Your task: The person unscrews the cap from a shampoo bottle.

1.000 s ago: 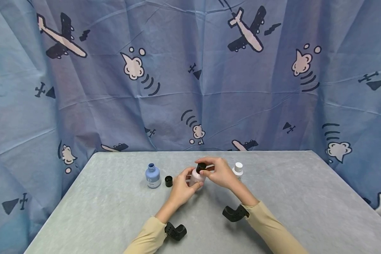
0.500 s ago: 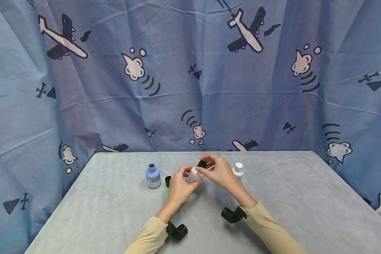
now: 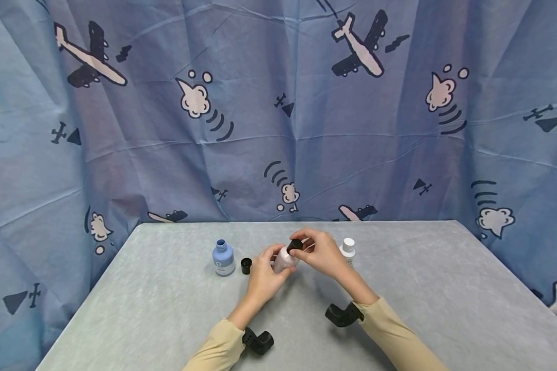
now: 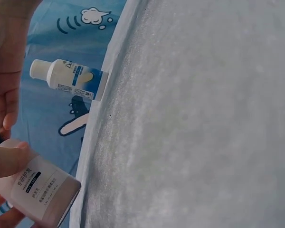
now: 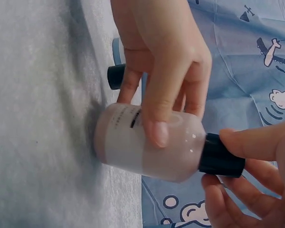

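A pale pink bottle (image 5: 123, 142) with a printed label leans slightly over the middle of the table. My left hand (image 3: 263, 278) grips its body, the thumb on the near side in the right wrist view. A black cap (image 5: 222, 156) sits on the bottle's neck. My right hand (image 3: 324, 255) pinches that cap between thumb and fingers. In the left wrist view the pink bottle's label faces the camera, while its neck end is mostly hidden by my left thumb.
An uncapped blue bottle (image 3: 224, 260) stands to the left. Between it and my left hand lies a loose black cap (image 3: 246, 265). A white bottle (image 4: 76, 78) with a white cap stands behind my right hand. A patterned curtain (image 3: 278, 113) hangs behind the table (image 3: 422, 278).
The pink bottle tilted further to the right half a second ago and now leans less. My right fingers have shifted their hold round the cap. The other bottles stay where they were.
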### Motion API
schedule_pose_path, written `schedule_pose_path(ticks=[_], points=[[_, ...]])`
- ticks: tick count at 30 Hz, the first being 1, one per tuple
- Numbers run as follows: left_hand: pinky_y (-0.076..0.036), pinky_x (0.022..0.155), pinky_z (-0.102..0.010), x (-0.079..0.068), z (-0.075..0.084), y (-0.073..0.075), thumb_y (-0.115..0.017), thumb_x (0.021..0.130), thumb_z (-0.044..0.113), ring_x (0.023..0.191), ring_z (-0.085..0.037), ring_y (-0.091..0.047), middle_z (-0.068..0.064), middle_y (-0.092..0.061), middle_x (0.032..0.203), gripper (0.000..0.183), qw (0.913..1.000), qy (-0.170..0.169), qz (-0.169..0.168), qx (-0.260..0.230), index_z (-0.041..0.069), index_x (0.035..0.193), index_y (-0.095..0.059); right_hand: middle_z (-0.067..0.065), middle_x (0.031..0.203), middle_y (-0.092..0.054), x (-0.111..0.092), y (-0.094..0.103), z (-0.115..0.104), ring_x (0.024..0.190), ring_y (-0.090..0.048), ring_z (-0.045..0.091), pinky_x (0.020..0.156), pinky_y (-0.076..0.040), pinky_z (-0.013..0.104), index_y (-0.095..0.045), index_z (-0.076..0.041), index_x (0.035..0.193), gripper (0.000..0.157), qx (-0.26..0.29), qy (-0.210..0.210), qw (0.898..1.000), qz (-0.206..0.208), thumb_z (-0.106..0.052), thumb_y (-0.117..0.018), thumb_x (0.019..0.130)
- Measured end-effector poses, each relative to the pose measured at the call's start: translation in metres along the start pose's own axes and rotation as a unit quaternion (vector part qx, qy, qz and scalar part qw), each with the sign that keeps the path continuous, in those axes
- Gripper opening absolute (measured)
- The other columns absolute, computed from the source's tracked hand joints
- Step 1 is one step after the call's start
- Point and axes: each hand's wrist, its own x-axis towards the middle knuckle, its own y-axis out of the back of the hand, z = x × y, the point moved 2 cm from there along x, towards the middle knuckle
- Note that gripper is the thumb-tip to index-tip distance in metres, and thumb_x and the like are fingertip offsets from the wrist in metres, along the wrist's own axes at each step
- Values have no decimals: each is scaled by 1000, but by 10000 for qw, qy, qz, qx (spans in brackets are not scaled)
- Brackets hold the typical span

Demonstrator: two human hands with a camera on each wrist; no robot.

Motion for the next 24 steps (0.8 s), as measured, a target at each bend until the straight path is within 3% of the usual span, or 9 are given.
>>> schedule_pose_path(ticks=[5, 13, 17, 24], points=[[-54, 75, -36, -1, 0, 0, -80, 75, 21, 95, -25, -66, -13, -67, 111, 50, 9997, 112, -232, 3, 5, 119, -63, 13, 104, -71, -2, 1, 1, 85, -69, 23, 72, -57, 28, -67, -3, 110, 30, 141, 179, 9994, -258, -6, -74, 81], [-52, 73, -29, -1, -1, 2, -84, 71, 27, 91, -21, -66, -9, -70, 103, 50, 9997, 183, -117, 117, 9, 114, -65, 12, 118, -65, -2, 0, 3, 98, -64, 25, 81, -56, 33, -62, -4, 121, 36, 178, 310, 9982, -485, -2, -67, 85], [-50, 71, -28, -1, 0, 3, -84, 68, 30, 89, -19, -66, -6, -70, 98, 50, 9988, 359, 41, 326, 12, 112, -66, 14, 120, -64, -2, -1, 2, 102, -64, 26, 85, -55, 39, -57, -5, 127, 41, 218, 78, 9989, -414, -11, -68, 88], [-48, 72, -33, -1, 3, 5, -85, 65, 33, 88, -18, -66, -1, -70, 97, 50, 9955, 404, 400, 763, 17, 109, -67, 11, 107, -69, -1, -1, 2, 90, -67, 24, 70, -55, 32, -63, -8, 118, 37, 28, -668, 9977, 70, -26, -71, 86]])
